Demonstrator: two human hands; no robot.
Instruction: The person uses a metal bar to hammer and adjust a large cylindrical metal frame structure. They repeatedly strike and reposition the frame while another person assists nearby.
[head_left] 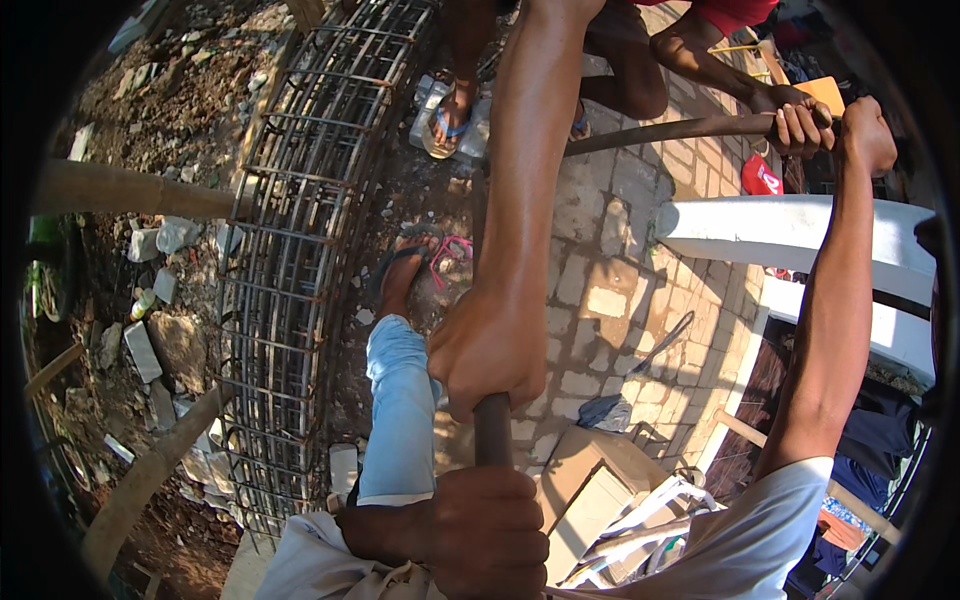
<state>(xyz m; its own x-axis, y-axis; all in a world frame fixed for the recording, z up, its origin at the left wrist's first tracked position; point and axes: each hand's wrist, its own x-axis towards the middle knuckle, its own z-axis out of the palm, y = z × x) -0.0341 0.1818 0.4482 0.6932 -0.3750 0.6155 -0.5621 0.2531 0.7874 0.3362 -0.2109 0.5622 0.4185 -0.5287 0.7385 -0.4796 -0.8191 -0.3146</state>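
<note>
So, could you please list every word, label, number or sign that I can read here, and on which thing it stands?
None can be read with certainty.
Red item on the right: a white marking, too small to make out as a word.
Cardboard box: no lettering that I can make out.
Dark bar: no lettering visible on the part that shows.
</note>
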